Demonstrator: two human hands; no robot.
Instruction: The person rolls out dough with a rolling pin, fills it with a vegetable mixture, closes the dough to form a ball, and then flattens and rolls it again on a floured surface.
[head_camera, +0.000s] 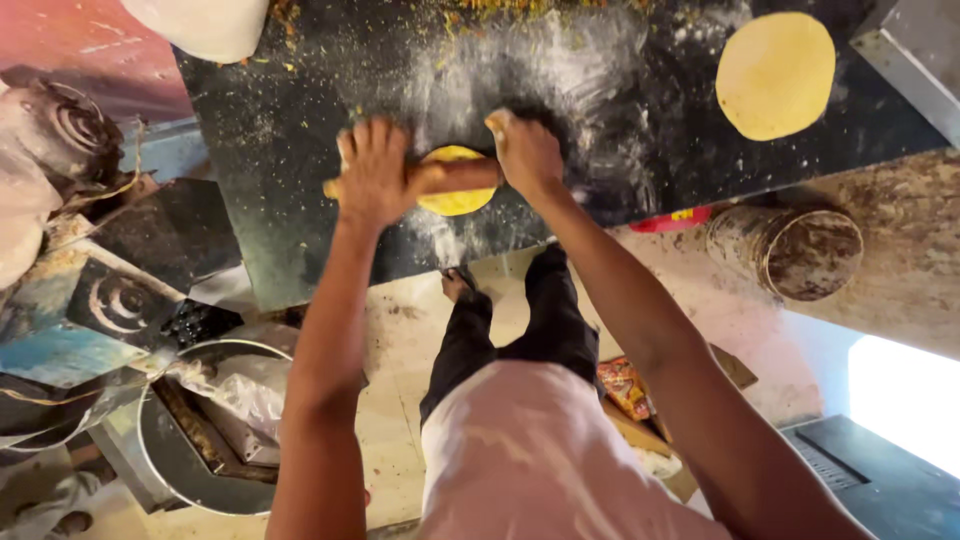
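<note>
A small yellow dough disc (455, 200) lies near the front edge of a dark, flour-dusted counter (300, 150). A wooden rolling pin (445, 178) rests across it. My left hand (375, 170) presses down on the pin's left end and my right hand (525, 150) presses on its right end. A larger rolled-out yellow flatbread (775, 75) lies flat on the counter at the far right, well apart from both hands.
Yellow crumbs are scattered along the counter's back edge. A round dirty tin (795, 250) stands on the floor at right, beside a red lid (670, 220). A metal bin (200, 430) with plastic wrap is at lower left, near dark stove burners (120, 300).
</note>
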